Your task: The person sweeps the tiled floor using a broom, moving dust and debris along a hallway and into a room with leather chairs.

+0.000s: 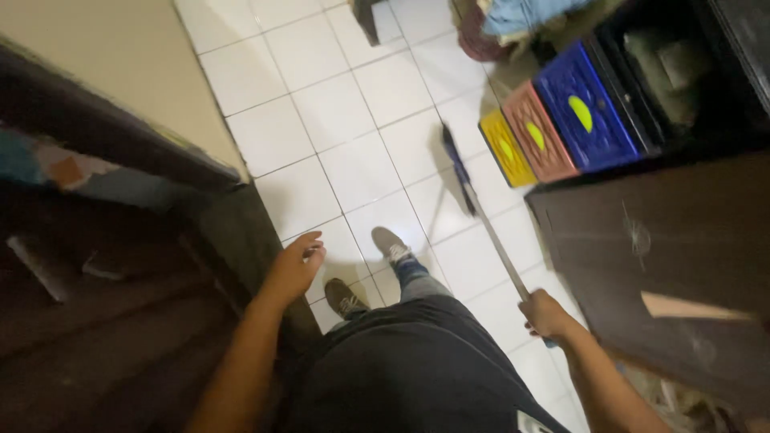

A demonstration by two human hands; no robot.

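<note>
Right hand (pixel 547 314) is closed round the end of a long mop handle (pixel 499 248), gripped high so the shaft slopes fwd and down, w/ the blue head (pixel 457 164) laid on the white tile floor (pixel 361 168). Left hand (pixel 295 267) is held loose, empty, fingers half curled, just beside the dark furniture edge (pixel 241 240), prob. for balance. Further off, yellow, pink and blue crates (pixel 553 128) are lined up against the dark cabinet (pixel 666 256).

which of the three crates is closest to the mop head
The yellow crate, at the left end of the row. The mop head lies just beside it; the red crate and blue crate sit farther right.
</note>
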